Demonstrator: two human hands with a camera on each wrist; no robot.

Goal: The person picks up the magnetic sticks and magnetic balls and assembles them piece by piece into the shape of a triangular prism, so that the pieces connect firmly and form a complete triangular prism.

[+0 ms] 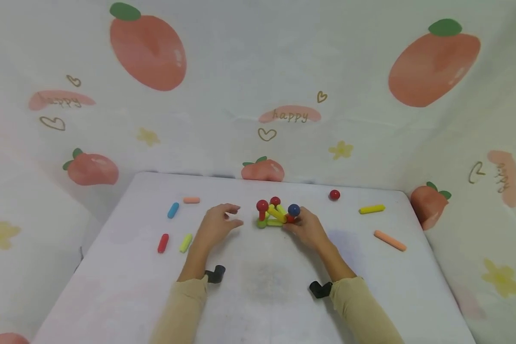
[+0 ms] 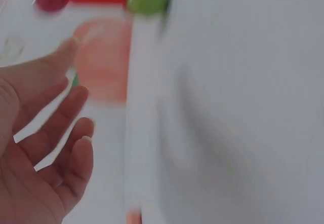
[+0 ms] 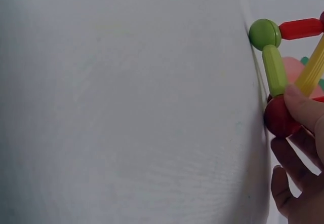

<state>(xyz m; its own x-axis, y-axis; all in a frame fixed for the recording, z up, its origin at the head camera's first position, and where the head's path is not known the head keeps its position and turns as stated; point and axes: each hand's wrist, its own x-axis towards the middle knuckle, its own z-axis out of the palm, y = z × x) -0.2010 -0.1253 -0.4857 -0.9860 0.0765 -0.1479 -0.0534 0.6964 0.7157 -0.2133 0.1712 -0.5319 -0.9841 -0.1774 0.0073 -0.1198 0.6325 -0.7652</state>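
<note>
A small frame of coloured rods and balls stands on the white table in the head view. Its parts include a green ball [image 1: 262, 223], a raised red ball [image 1: 262, 206], a slanting yellow rod [image 1: 277, 213] and a blue ball [image 1: 294, 210]. At the frame's right corner, my right hand [image 1: 308, 230] pinches a low red ball [image 3: 280, 120], joined by a yellow-green rod [image 3: 274, 71] to the green ball. My left hand [image 1: 217, 224] hovers left of the frame, thumb and fingers apart and holding nothing.
Loose blue [image 1: 173, 210], orange [image 1: 191, 200], red [image 1: 163, 243] and yellow-green rods [image 1: 186, 243] lie at left. At right are a red ball [image 1: 334, 195], a yellow rod [image 1: 371, 209] and a longer orange rod [image 1: 390, 240]. Patterned cloth hangs behind the table.
</note>
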